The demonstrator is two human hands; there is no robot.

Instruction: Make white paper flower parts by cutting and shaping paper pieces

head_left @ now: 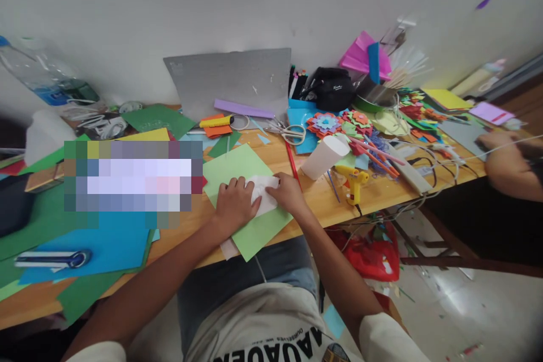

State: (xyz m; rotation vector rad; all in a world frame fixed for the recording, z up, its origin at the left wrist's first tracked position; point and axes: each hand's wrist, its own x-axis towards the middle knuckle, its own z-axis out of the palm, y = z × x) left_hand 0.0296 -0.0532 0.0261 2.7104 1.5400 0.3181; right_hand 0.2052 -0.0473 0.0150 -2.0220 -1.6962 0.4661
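Observation:
My left hand [236, 202] rests on a light green sheet [250, 240], its bent fingers and thumb holding the left side of a small white paper [263, 192]. At the right side of that white paper, my right hand [289, 195] is closed on the edge with thumb and fingers. The white paper lies over the middle of the green sheet, partly covered by both hands. Just right of my hands a white paper cylinder [324, 157] stands slightly tilted in view, with a yellow glue gun [355, 184] beside it.
Scissors [292, 134], a yellow cutter knife [216, 121] and paper flowers [326, 123] lie behind. Blue paper [114, 243] bears a blue-and-white tool [55, 259] at left. Cables and a power strip [409, 172] run along the right. Another person's arm [511, 164] reaches in.

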